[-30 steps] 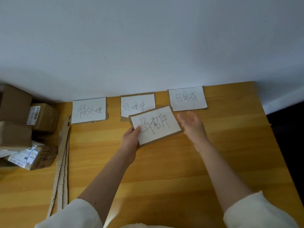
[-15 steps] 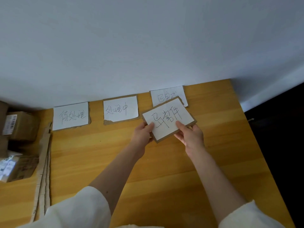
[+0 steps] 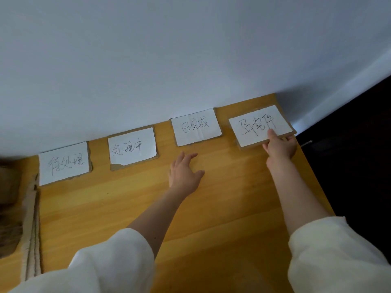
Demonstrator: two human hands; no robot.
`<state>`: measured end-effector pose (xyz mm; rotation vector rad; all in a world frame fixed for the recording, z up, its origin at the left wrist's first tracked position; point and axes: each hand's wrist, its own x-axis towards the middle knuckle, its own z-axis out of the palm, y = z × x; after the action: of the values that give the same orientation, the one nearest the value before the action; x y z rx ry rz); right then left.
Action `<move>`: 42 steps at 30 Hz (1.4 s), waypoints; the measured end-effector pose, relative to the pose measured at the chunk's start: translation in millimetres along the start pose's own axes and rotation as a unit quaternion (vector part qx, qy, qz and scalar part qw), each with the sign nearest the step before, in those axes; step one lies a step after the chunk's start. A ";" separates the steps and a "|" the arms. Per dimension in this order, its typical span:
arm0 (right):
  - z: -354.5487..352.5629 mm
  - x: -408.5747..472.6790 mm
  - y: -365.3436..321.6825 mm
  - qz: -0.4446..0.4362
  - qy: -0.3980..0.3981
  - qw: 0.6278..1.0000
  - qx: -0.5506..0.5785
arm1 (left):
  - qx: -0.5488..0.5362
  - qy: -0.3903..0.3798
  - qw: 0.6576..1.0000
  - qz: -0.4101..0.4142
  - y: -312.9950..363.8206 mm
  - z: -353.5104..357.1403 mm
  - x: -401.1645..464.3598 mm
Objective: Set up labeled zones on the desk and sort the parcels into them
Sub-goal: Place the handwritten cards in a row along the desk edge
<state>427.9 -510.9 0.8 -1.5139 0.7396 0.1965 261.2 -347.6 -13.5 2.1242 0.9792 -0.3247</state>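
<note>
One head-worn wide-angle view looks forward and steeply down from above the near edge of the counter [image 3: 211, 208], facing the wall [image 3: 190, 60] along its far edge. It sits close, both forearms reaching in from below, and takes in the counter's far right corner.

White labels [image 3: 195, 127], yellow-wood desk [image 3: 211, 208]

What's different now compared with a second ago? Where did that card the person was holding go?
The fourth card went from the left hand to the right hand, then rightward to the desk's far right corner, ending the row. The right hand still touches it; the left hand let go and hovers open. The other three cards stayed in their row along the wall.
</note>
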 end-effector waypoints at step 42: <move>57.8 51.5 22.2 -0.223 -0.005 0.820 -0.527 | 0.225 -0.032 0.974 -0.016 -2.5 4.0 16.2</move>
<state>473.7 -471.1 -52.3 -2.6966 0.1934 0.2770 270.6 -340.7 -25.7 2.4838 0.9697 -0.6808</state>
